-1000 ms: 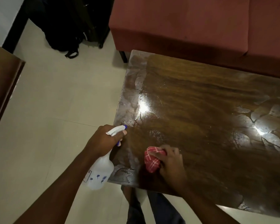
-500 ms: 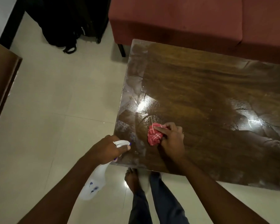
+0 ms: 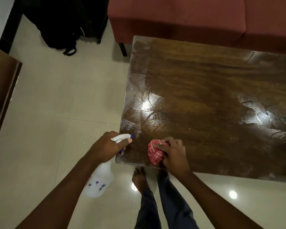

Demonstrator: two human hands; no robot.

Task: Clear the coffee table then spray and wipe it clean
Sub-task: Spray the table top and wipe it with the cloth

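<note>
Red checked cloth (image 3: 154,154) lies bunched on the glossy wooden table (image 3: 205,90) near its lower-left corner, the right hand (image 3: 174,156) curling its fingers round it. At lower centre of the frame the left hand (image 3: 105,147) wraps its fingers round the white spray bottle (image 3: 100,180), just off the table's edge.

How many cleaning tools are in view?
2. The spray bottle is in the left hand, just off the table; the red cloth is in the right hand, pressed on its near corner. Others may be off-frame.
</note>
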